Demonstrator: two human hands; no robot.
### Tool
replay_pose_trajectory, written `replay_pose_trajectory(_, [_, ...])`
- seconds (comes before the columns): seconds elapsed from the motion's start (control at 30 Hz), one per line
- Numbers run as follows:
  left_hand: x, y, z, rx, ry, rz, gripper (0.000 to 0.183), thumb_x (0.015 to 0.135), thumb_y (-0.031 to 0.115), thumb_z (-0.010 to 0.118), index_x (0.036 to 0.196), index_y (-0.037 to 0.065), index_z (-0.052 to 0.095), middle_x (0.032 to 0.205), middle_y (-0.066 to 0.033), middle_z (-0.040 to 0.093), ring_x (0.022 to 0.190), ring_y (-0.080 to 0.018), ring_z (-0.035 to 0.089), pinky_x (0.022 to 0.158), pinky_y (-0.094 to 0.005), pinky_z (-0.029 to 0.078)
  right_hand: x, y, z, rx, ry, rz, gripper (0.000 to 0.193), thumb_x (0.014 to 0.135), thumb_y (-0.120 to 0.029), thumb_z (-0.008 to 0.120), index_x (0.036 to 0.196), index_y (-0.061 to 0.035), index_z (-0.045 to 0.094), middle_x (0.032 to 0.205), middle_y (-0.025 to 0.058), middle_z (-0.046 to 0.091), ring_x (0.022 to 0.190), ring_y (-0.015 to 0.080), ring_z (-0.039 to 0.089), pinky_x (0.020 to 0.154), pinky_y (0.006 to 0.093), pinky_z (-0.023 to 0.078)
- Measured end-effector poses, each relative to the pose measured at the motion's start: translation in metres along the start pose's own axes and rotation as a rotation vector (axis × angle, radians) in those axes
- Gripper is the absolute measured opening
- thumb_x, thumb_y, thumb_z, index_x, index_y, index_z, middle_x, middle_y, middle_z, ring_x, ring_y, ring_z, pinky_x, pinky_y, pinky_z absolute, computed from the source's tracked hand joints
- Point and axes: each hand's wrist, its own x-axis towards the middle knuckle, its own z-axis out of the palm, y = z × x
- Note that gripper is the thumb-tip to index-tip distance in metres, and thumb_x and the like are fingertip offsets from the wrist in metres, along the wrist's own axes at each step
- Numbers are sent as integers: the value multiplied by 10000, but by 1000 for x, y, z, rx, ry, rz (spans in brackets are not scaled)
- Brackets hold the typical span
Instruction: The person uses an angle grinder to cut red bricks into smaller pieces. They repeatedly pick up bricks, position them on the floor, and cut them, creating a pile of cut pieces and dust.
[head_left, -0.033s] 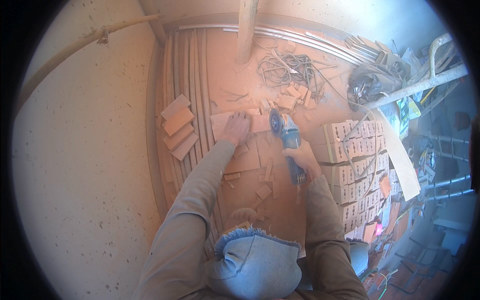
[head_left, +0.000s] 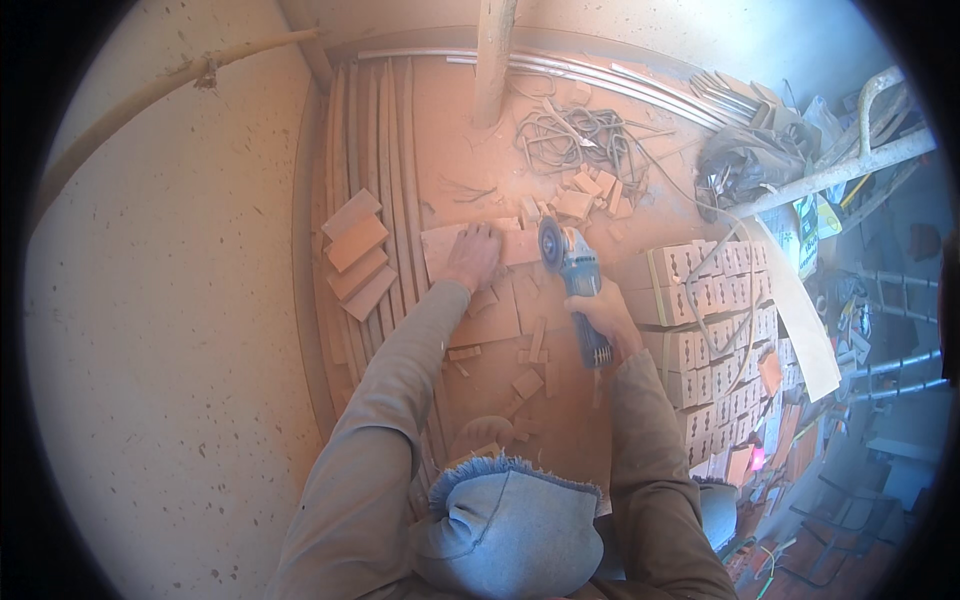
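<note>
My right hand [head_left: 604, 312] is wrapped round the body of a blue-green angle grinder [head_left: 580, 285]. Its dark disc [head_left: 551, 245] is by the right end of a flat terracotta tile [head_left: 522, 247]; whether the two touch I cannot tell. Across that tile lies my left hand [head_left: 474, 256], palm down, fingers stretched out toward its far edge. Under and nearer than it are more flat tiles [head_left: 490, 318] and narrow cut strips [head_left: 538, 340]. Orange dust coats everything around.
At left, several cut tiles [head_left: 358, 245] rest on long wooden strips [head_left: 408, 180]. Beyond the grinder lie offcuts [head_left: 575, 204] and a coiled cable [head_left: 565, 135]. Strapped tile stacks [head_left: 690, 275] stand close on the right, with a cord [head_left: 742, 340] draped over them. A post [head_left: 493, 65] rises at the back.
</note>
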Motion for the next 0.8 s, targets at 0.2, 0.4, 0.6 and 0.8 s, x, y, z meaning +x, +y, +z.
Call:
replay_pose_trajectory(0.2, [-1,2,-1,-6,11,5,426,867,220,757,1193,-37,660,1279,-206,615,1252,-358,561,1047,-447,487,6,-6,-1,-14,12,-6,393,730,-155,798,1060,22,678,893,83,692,780,181,666,717,359,532])
replay_pose_trajectory(0.4, [3,-3,9,23,36,22,344,874,123,678,1177,-38,658,1265,-210,620,1238,-360,570,1045,-440,487,17,-4,-2,-52,15,-12,437,706,-196,790,1075,16,688,900,93,708,797,196,680,727,365,535])
replay_pose_trajectory(0.6, [0,-1,4,2,27,14,385,869,148,713,1200,-39,652,1282,-208,620,1245,-363,568,1054,-448,481,20,-16,0,-47,27,-21,448,698,-209,783,1075,16,693,931,107,719,832,205,686,749,373,534])
replay_pose_trajectory(0.8, [0,2,-1,0,9,8,430,856,182,751,1209,-40,648,1291,-212,620,1254,-362,564,1060,-452,478,32,-16,-3,-42,5,-10,430,698,-205,789,1054,16,695,918,106,720,829,220,691,745,375,534])
